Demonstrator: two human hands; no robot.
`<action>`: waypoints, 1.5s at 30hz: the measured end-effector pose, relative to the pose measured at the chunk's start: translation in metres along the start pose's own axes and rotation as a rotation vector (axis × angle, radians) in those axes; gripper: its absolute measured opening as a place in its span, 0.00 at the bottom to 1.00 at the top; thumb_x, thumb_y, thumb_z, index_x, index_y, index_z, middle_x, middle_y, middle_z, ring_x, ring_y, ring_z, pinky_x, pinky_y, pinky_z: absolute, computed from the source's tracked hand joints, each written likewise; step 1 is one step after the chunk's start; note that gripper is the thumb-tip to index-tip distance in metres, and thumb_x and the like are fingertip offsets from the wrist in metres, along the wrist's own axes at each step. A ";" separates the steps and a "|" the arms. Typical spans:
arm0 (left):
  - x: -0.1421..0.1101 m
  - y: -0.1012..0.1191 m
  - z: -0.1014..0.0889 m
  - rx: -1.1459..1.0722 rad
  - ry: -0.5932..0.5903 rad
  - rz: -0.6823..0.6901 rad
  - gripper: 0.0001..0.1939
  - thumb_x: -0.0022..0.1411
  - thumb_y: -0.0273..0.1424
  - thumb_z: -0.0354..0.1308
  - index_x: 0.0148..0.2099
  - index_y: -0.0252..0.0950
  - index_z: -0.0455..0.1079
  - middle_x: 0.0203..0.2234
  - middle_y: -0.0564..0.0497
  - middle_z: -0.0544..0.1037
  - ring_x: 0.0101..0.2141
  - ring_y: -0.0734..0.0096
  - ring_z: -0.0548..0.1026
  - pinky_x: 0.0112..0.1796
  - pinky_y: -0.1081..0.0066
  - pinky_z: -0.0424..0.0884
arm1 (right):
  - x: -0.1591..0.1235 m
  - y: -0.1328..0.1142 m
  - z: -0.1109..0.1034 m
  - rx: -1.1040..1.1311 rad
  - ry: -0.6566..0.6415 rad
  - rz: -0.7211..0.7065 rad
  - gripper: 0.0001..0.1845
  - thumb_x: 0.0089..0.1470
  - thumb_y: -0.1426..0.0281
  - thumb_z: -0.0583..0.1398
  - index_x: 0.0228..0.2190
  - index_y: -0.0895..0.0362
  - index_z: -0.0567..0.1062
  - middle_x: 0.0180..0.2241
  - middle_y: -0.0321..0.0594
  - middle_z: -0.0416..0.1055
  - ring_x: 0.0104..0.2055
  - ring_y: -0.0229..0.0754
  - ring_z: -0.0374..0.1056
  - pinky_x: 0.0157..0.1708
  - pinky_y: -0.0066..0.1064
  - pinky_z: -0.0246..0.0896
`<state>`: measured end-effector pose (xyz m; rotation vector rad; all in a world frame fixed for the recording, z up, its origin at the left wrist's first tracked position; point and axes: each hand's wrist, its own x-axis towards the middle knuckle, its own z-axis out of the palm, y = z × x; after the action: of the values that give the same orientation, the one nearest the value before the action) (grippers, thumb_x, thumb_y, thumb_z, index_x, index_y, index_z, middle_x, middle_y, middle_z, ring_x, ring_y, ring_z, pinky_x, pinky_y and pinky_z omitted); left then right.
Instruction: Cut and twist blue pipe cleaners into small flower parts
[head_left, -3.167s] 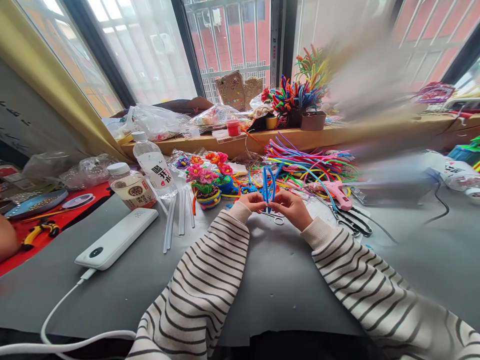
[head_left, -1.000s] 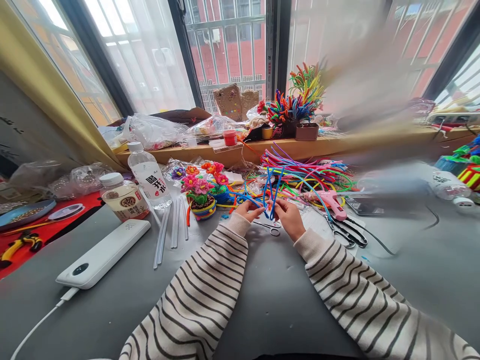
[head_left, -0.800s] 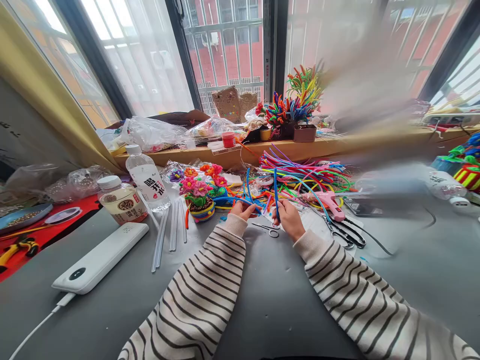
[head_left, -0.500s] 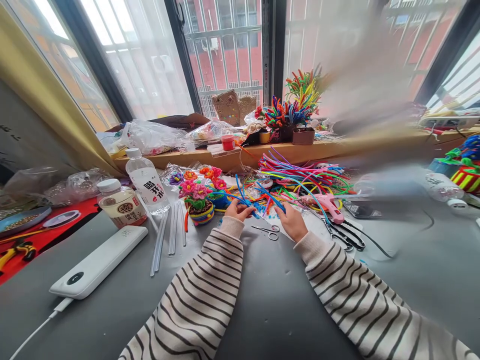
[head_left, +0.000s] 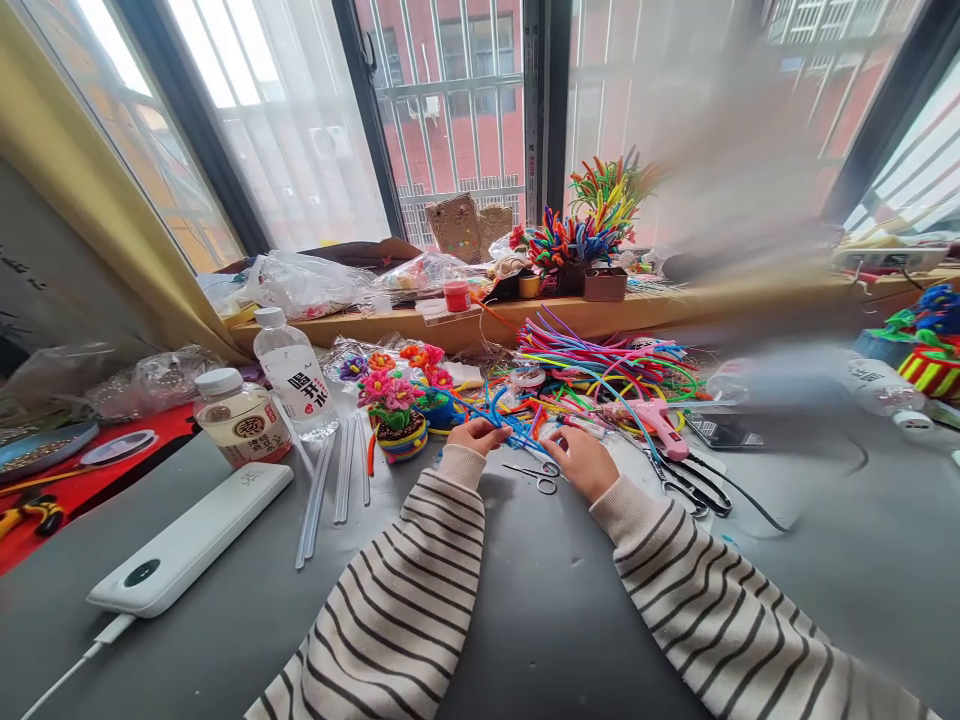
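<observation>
My left hand (head_left: 472,438) and my right hand (head_left: 576,458) rest low on the grey table (head_left: 525,600), both pinched on blue pipe cleaners (head_left: 504,422) that lie almost flat between them. Small scissors (head_left: 538,478) lie just under my hands. A little pot of pipe-cleaner flowers (head_left: 393,408) stands just left of my left hand. Behind my hands spreads a heap of coloured pipe cleaners (head_left: 607,362). A pink glue gun (head_left: 654,420) lies to the right of my right hand.
At left stand two bottles (head_left: 294,372), clear glue sticks (head_left: 337,482) and a white power bank (head_left: 191,538) with its cable. Black scissors (head_left: 697,490) and a phone (head_left: 721,432) lie at right. The wooden sill (head_left: 600,312) holds bags, small pots and pipe-cleaner bunches.
The blue pipe cleaners stood upright between my hands; I have spread their ends apart and lowered them toward the table. My hands have moved slightly apart.
</observation>
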<state>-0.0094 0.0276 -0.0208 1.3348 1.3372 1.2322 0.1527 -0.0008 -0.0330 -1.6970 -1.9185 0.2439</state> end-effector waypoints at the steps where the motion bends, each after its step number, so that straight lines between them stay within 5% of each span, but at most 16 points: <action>1: 0.000 0.000 -0.001 0.030 0.002 0.002 0.14 0.31 0.38 0.60 0.18 0.32 0.65 0.12 0.55 0.68 0.18 0.77 0.66 0.27 0.71 0.66 | 0.000 0.001 -0.005 0.002 0.033 -0.016 0.16 0.47 0.60 0.48 0.25 0.58 0.69 0.25 0.40 0.68 0.27 0.38 0.62 0.26 0.26 0.51; 5: -0.001 0.003 -0.002 0.090 0.002 0.015 0.16 0.30 0.40 0.60 0.16 0.33 0.60 0.11 0.56 0.66 0.17 0.78 0.65 0.25 0.73 0.65 | -0.002 0.018 -0.032 -0.025 0.239 -0.022 0.14 0.47 0.63 0.48 0.22 0.58 0.68 0.23 0.39 0.67 0.26 0.37 0.61 0.26 0.26 0.51; 8: -0.002 0.005 -0.002 0.070 0.004 0.029 0.18 0.29 0.41 0.60 0.15 0.33 0.58 0.11 0.58 0.64 0.16 0.80 0.63 0.24 0.74 0.65 | -0.005 0.043 -0.053 -0.137 0.400 0.134 0.14 0.45 0.61 0.50 0.25 0.58 0.68 0.24 0.40 0.67 0.27 0.39 0.62 0.23 0.26 0.50; 10: -0.001 0.004 -0.002 0.071 -0.006 0.034 0.18 0.30 0.41 0.60 0.16 0.33 0.58 0.11 0.58 0.64 0.16 0.80 0.63 0.24 0.74 0.64 | -0.007 0.062 -0.063 -0.237 0.358 0.262 0.17 0.40 0.58 0.53 0.29 0.58 0.68 0.26 0.42 0.68 0.27 0.42 0.63 0.20 0.27 0.48; 13: 0.002 0.000 -0.002 0.088 -0.025 0.037 0.18 0.31 0.42 0.59 0.16 0.33 0.59 0.11 0.57 0.64 0.16 0.80 0.63 0.23 0.74 0.64 | -0.007 0.079 -0.067 -0.294 0.104 0.294 0.15 0.39 0.58 0.54 0.23 0.57 0.70 0.22 0.41 0.68 0.24 0.42 0.63 0.19 0.27 0.47; 15: 0.004 -0.003 -0.002 0.106 -0.028 0.041 0.17 0.32 0.42 0.58 0.16 0.33 0.59 0.11 0.57 0.65 0.16 0.79 0.63 0.22 0.74 0.64 | -0.004 0.081 -0.066 -0.309 0.088 0.268 0.12 0.42 0.62 0.52 0.20 0.56 0.71 0.21 0.41 0.69 0.24 0.41 0.63 0.19 0.27 0.47; 26: 0.006 -0.010 0.000 0.148 0.013 0.066 0.16 0.34 0.42 0.57 0.17 0.34 0.60 0.11 0.56 0.65 0.16 0.76 0.65 0.21 0.74 0.63 | 0.018 0.049 -0.068 -0.017 0.214 -0.013 0.12 0.45 0.63 0.49 0.22 0.57 0.67 0.20 0.37 0.68 0.22 0.36 0.63 0.23 0.25 0.52; 32: 0.006 -0.011 -0.001 0.146 0.012 0.058 0.17 0.33 0.43 0.57 0.18 0.34 0.61 0.12 0.54 0.67 0.17 0.75 0.66 0.21 0.73 0.64 | 0.047 0.062 -0.093 -0.459 0.416 0.192 0.11 0.46 0.69 0.48 0.27 0.59 0.69 0.25 0.44 0.69 0.26 0.42 0.64 0.23 0.28 0.49; 35: 0.005 -0.010 -0.001 0.139 0.005 0.047 0.16 0.32 0.42 0.58 0.18 0.34 0.63 0.13 0.53 0.68 0.18 0.74 0.67 0.21 0.73 0.64 | 0.055 0.079 -0.101 -0.486 0.455 0.284 0.17 0.45 0.74 0.48 0.39 0.61 0.64 0.34 0.49 0.68 0.32 0.44 0.64 0.25 0.29 0.51; 38: 0.004 -0.008 0.000 0.108 0.009 0.047 0.16 0.31 0.41 0.59 0.21 0.33 0.67 0.14 0.54 0.68 0.19 0.74 0.67 0.21 0.74 0.65 | 0.046 0.091 -0.102 -0.487 0.362 0.218 0.21 0.42 0.73 0.51 0.42 0.63 0.62 0.39 0.51 0.65 0.38 0.45 0.62 0.29 0.29 0.53; 41: 0.003 -0.006 0.000 0.036 0.015 0.050 0.16 0.31 0.40 0.60 0.22 0.33 0.68 0.13 0.55 0.67 0.19 0.76 0.66 0.21 0.75 0.66 | 0.021 0.095 -0.099 -0.444 0.163 0.268 0.11 0.44 0.68 0.50 0.28 0.58 0.70 0.31 0.45 0.69 0.31 0.44 0.65 0.26 0.30 0.53; 45: 0.003 -0.006 0.000 -0.034 0.033 0.028 0.15 0.32 0.38 0.60 0.23 0.32 0.69 0.16 0.53 0.69 0.20 0.76 0.66 0.21 0.75 0.66 | -0.014 0.098 -0.092 -0.389 -0.119 0.332 0.10 0.40 0.64 0.52 0.17 0.55 0.69 0.21 0.42 0.68 0.25 0.44 0.65 0.21 0.30 0.51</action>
<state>-0.0100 0.0309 -0.0265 1.3186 1.3187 1.2960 0.2847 -0.0172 -0.0086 -2.3092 -1.8449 0.0993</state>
